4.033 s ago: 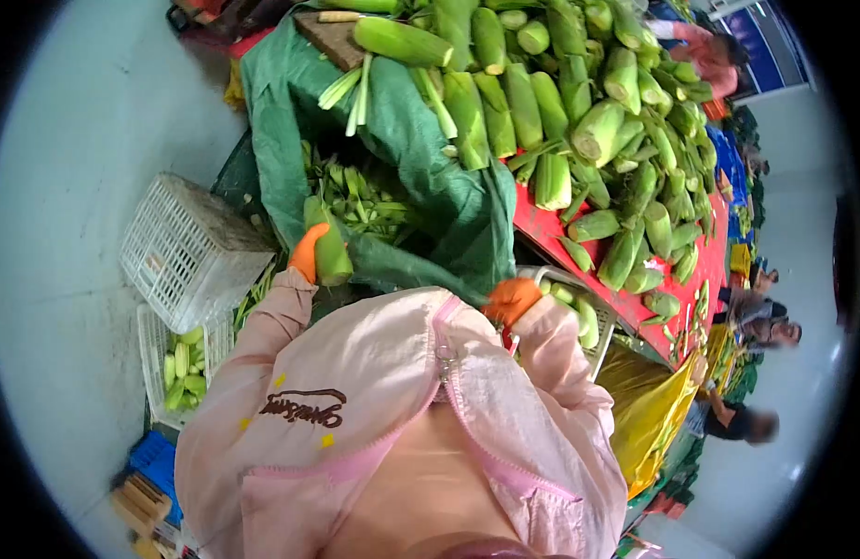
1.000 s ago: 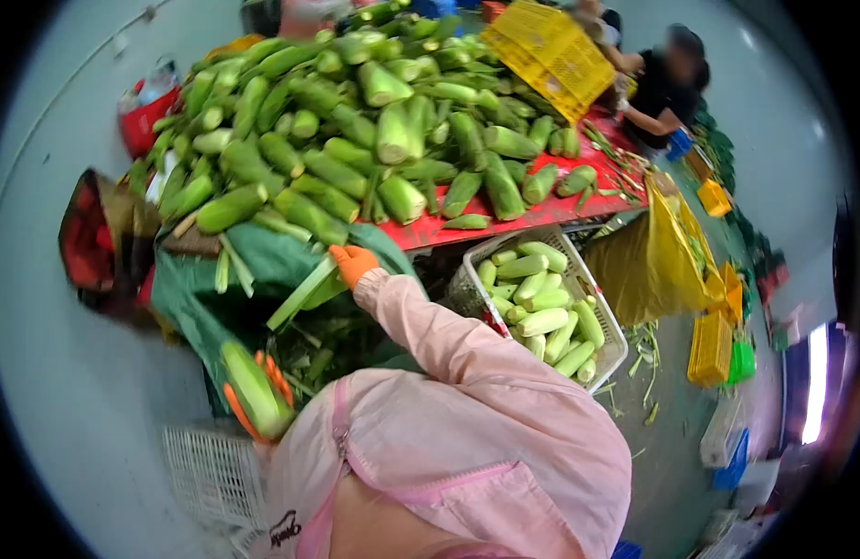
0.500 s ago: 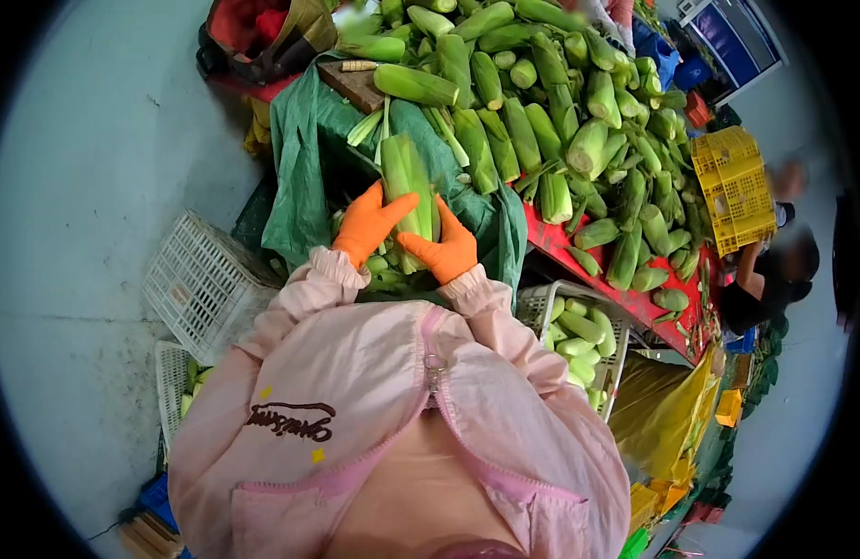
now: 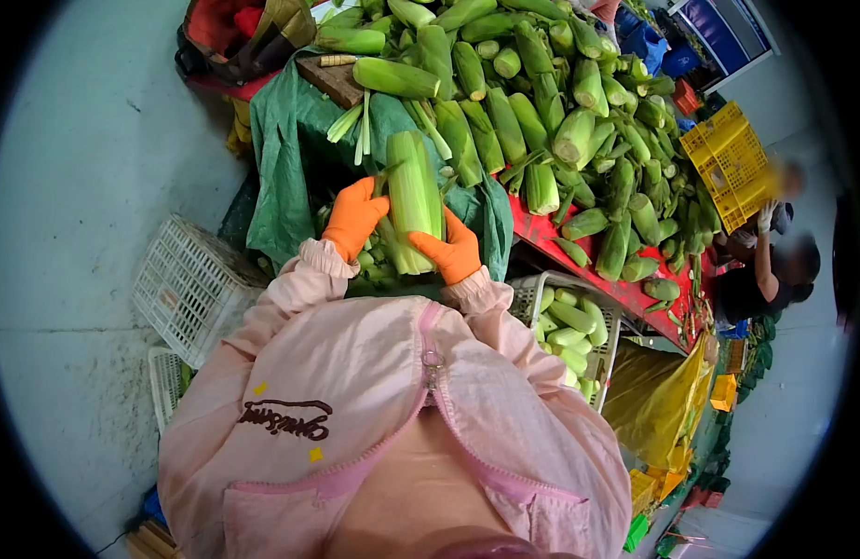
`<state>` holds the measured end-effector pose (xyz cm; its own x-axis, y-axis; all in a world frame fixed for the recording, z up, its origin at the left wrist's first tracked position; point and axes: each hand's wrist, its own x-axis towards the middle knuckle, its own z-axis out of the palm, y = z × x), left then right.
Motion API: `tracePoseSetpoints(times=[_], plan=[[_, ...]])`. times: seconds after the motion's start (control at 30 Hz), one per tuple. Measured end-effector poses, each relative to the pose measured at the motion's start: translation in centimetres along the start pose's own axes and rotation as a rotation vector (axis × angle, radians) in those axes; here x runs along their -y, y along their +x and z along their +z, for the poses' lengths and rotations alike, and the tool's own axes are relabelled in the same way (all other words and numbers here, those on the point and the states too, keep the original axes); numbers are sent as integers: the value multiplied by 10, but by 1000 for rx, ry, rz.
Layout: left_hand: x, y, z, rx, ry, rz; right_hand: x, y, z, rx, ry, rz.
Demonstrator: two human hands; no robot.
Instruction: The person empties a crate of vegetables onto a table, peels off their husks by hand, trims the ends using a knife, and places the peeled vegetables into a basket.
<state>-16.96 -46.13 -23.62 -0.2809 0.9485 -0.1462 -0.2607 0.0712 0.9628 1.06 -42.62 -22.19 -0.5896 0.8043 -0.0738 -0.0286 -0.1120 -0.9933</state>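
Observation:
Both hands wear orange gloves and are in front of my chest. Between them a pale green husked stalk [image 4: 413, 191] stands nearly upright. My right hand [image 4: 454, 248] grips its lower right side, thumb across the front. At its left side my left hand [image 4: 355, 219] has its fingers closed by the husk edge; what they pinch is too small to tell. Behind and below hangs a green cloth bag [image 4: 279, 186] with husk strips inside. A wooden block [image 4: 332, 82] with a light handle on it sits at the bag's back edge, beside a large pile of green stalks [image 4: 514, 126].
The pile lies on a red table [image 4: 605, 279]. A crate of peeled stalks [image 4: 609, 359] is below it, right of me. A white crate [image 4: 189, 284] stands on the left, a yellow bag [image 4: 658, 396] at the right. One co-worker in black [image 4: 765, 284] is near a yellow crate [image 4: 728, 168].
Since the one-second-old frame, my hands have come together on one stalk. Over the last half second the stalk has turned more upright, and my left hand has shifted slightly left.

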Motion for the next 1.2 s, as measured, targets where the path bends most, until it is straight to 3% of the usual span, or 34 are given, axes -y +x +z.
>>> tracePoseSetpoints(times=[0.17,0.23,0.3,0.37,0.47,0.63,0.77,0.87,1.0,1.2], plan=[[-5,-2,-7,61,-59,63,-1,-1,-4,44,165,45],[-29,-16,-4,185,-178,-135,-4,0,-4,3,122,49],[-19,-15,4,218,-98,-130,-16,2,-3,-8,34,8],[0,-11,18,92,-216,36,-26,3,-1,-28,-53,-37],[13,-14,34,-28,-412,7,-20,-5,3,-132,-449,-131],[22,-13,42,-116,-569,56,-23,-6,3,-177,-438,-187],[16,-22,45,-149,-428,99,-33,-6,2,-270,-224,-156],[21,-27,43,-103,-372,107,-41,-1,1,-382,166,-23],[30,-25,34,44,-453,107,-26,-5,2,-475,220,-13],[2,-36,32,71,-225,-37,-25,-3,-16,-566,106,-126]])
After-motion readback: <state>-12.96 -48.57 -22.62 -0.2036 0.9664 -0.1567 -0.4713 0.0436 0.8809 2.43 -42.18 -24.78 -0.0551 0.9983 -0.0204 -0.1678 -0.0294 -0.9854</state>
